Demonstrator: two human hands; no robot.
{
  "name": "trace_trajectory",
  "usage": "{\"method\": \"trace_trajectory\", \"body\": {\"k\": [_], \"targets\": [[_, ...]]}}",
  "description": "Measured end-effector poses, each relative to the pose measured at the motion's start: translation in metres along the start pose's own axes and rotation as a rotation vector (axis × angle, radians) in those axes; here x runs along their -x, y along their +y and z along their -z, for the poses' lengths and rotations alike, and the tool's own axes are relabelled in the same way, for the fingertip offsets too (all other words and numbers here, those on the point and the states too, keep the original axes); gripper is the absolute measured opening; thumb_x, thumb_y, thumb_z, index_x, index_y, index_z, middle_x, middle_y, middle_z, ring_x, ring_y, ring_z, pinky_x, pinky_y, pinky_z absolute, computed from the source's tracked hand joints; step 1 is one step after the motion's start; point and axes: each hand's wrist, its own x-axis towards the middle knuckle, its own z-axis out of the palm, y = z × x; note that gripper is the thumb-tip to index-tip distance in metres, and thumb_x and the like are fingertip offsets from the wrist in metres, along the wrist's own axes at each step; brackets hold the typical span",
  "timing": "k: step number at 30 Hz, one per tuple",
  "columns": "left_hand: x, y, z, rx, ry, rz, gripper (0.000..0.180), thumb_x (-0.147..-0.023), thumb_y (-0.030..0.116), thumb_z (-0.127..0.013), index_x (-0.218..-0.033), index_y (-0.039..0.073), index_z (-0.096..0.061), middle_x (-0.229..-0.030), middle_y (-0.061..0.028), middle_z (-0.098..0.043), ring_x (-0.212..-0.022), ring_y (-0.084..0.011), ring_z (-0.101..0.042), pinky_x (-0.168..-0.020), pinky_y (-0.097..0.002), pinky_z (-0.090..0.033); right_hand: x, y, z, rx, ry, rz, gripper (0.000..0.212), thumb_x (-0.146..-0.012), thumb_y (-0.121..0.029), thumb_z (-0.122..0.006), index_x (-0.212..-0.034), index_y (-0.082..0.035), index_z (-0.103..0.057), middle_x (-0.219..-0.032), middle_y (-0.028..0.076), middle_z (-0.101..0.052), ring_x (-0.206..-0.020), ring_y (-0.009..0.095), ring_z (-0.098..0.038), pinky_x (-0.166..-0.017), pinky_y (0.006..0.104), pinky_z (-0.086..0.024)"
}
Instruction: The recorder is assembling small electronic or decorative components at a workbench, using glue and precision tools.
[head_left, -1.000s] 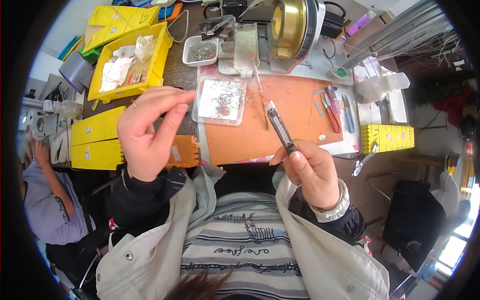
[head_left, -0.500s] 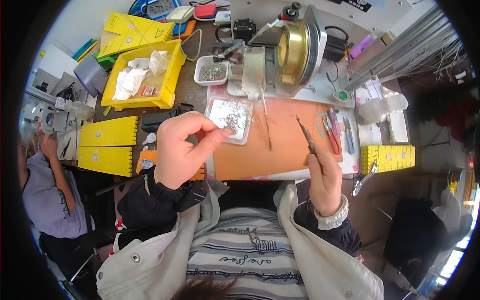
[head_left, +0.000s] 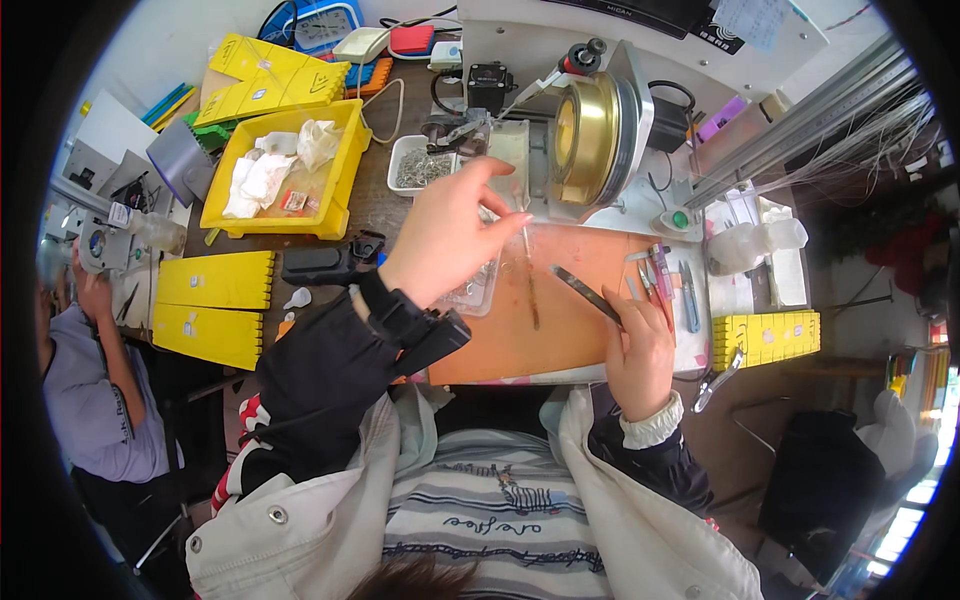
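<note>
My left hand (head_left: 455,235) hovers over the clear plastic tray (head_left: 478,290), its thumb drawn up to a bent finger. Whatever may be in that pinch is too small to make out. Much of the tray, with small shiny metal pieces, is hidden under this hand. Slim dark tweezers (head_left: 586,291) lie in my right hand (head_left: 640,350), closed round them above the right part of the orange mat (head_left: 470,350). The tweezers' blunt end points up and left. A thin brown stick (head_left: 533,285) lies on the mat between both hands.
Ahead stands a machine with a brass-coloured wheel (head_left: 578,140). A white box of metal pieces (head_left: 408,180) and a yellow bin (head_left: 345,190) sit to its left. Pliers-like tools (head_left: 690,298) lie at right, near a plastic bottle (head_left: 745,247). Another person (head_left: 95,370) sits far left.
My left hand has moved forward and right from the tray's near edge toward the machine. In my right hand the tweezers have turned, from pointed tips forward to blunt end forward.
</note>
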Motion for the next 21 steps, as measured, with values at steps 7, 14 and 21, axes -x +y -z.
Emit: {"method": "trace_trajectory", "body": {"k": [7,14,21], "targets": [[-0.027,-0.004,-0.021,0.295,-0.132,0.156,0.032,-0.087,0.011,-0.068,-0.115,-0.002,-0.059,-0.08,-0.0087,-0.07,-0.053,-0.0127,-0.065,-0.047,-0.0245,-0.045,-0.011,-0.005,0.001,0.1,0.053,0.08,0.037,-0.078,-0.006,-0.07,-0.115,-0.005,-0.067,-0.11,0.012,-0.063,-0.103,0.033,-0.058,-0.093,0.0414,-0.045],[-0.024,-0.006,-0.009,0.428,-0.125,0.249,0.014,-0.091,0.011,-0.064,-0.098,-0.001,-0.065,-0.08,-0.007,-0.069,-0.059,-0.0117,-0.066,-0.046,-0.0203,-0.042,-0.015,-0.005,0.007,-0.042,0.081,0.065,0.038,-0.077,-0.002,-0.071,-0.114,-0.005,-0.066,-0.111,0.014,-0.063,-0.103,0.032,-0.058,-0.091,0.0402,-0.046],[-0.006,0.009,0.009,0.555,0.041,0.194,0.01,-0.091,0.009,-0.065,-0.095,0.0,-0.067,-0.081,-0.0067,-0.068,-0.06,-0.0103,-0.064,-0.049,-0.0193,-0.041,-0.03,-0.006,0.021,-0.108,0.128,0.11,0.036,-0.078,0.002,-0.07,-0.114,-0.002,-0.066,-0.108,0.015,-0.064,-0.09,0.03,-0.063,-0.082,0.038,-0.05]]}}
